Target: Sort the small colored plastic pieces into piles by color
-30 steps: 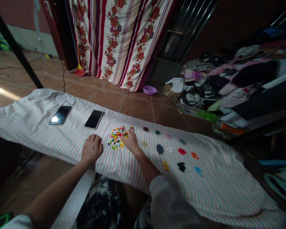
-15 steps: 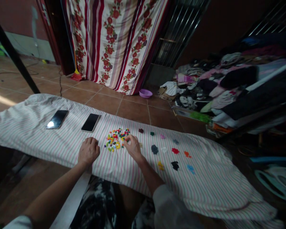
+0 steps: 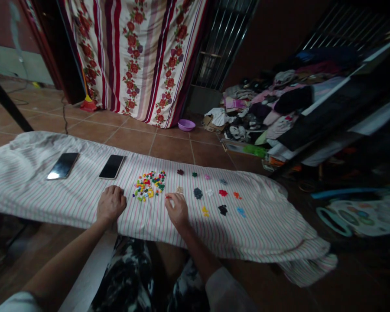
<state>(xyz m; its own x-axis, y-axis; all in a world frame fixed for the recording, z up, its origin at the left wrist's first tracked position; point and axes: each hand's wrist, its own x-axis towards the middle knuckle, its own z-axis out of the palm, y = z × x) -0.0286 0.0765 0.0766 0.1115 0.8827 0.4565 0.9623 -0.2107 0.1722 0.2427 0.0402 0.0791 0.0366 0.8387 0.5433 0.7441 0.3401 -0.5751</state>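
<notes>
My left hand (image 3: 111, 203) rests closed on the striped cloth (image 3: 143, 221), with what is under its fingers hidden. Just right of the mixed pile of small coloured pieces (image 3: 148, 185), my right hand (image 3: 176, 209) pinches a tiny red piece (image 3: 167, 197). Beyond its fingers lies a small beige cluster (image 3: 180, 190). Single-colour clusters spread further right, among them dark grey (image 3: 198, 193), red (image 3: 222, 193), yellow (image 3: 205, 211), black (image 3: 222, 210) and blue (image 3: 241, 212).
Two phones, one at the far left (image 3: 63, 166) and one nearer the pile (image 3: 112, 167), lie on the cloth. Past the far edge are a purple basin (image 3: 186, 125), a hanging flowered curtain (image 3: 149, 56) and heaped clothes (image 3: 263, 104).
My right hand has moved from the mixed pile toward me and to its right side, uncovering the beige cluster. My left hand stays on the cloth. The camera view has shifted right.
</notes>
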